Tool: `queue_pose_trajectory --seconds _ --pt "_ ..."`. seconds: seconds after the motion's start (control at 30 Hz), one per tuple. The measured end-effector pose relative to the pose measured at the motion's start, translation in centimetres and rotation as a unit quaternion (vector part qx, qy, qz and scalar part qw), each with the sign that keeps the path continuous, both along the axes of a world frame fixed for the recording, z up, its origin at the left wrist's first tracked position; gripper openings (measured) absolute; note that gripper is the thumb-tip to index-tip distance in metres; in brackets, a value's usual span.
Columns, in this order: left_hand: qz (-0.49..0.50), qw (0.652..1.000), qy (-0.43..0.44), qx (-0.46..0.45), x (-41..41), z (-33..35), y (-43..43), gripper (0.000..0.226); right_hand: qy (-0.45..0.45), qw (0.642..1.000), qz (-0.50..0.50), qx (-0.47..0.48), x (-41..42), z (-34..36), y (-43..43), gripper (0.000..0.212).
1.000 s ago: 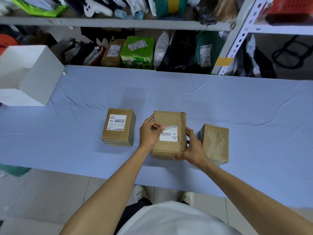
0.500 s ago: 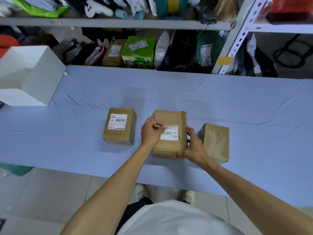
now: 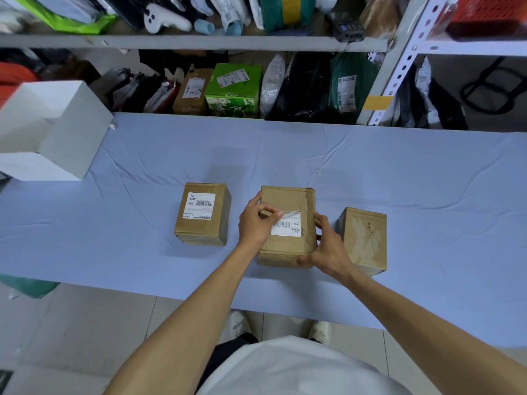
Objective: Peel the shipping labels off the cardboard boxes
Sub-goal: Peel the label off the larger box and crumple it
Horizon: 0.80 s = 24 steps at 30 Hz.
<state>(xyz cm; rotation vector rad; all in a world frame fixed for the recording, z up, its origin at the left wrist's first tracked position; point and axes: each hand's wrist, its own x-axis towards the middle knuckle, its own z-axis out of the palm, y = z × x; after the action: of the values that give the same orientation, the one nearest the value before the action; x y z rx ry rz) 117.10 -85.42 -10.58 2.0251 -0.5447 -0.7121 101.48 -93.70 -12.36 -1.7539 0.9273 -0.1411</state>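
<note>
Peeling is under way on the middle box (image 3: 288, 201) on the table (image 3: 427, 181): the left hand (image 3: 253, 223) pinches the lifted far edge of its label (image 3: 286, 228), while the right hand (image 3: 328, 249) clamps the box's right side. Next, I'd judge, comes a slow, low pull so the paper doesn't tear. Left of it waits a labelled box (image 3: 204, 232); right of it, a bare box (image 3: 365, 238). All are shut, contents unseen.
</note>
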Motion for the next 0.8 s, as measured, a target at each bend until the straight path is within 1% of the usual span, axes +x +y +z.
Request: queue_pose_trajectory --seconds 0.1,0.37,0.57,0.8 --pt "0.003 1.0 0.006 -0.004 -0.09 -0.01 -0.01 0.005 -0.003 1.0 -0.009 0.008 -0.16 -0.13 0.0 0.11" --pt "0.004 1.0 0.012 -0.016 0.01 -0.23 0.1 0.004 0.001 1.0 -0.022 0.009 -0.22 -0.31 0.2 0.117" --pt "0.002 1.0 0.015 -0.005 -0.03 0.11 0.06 0.006 0.009 1.0 -0.024 0.018 -0.2 -0.26 0.26 0.123" --pt "0.007 1.0 0.026 -0.007 -0.22 0.27 0.1 0.004 0.018 1.0 -0.012 0.013 -0.08 0.05 0.15 0.123"
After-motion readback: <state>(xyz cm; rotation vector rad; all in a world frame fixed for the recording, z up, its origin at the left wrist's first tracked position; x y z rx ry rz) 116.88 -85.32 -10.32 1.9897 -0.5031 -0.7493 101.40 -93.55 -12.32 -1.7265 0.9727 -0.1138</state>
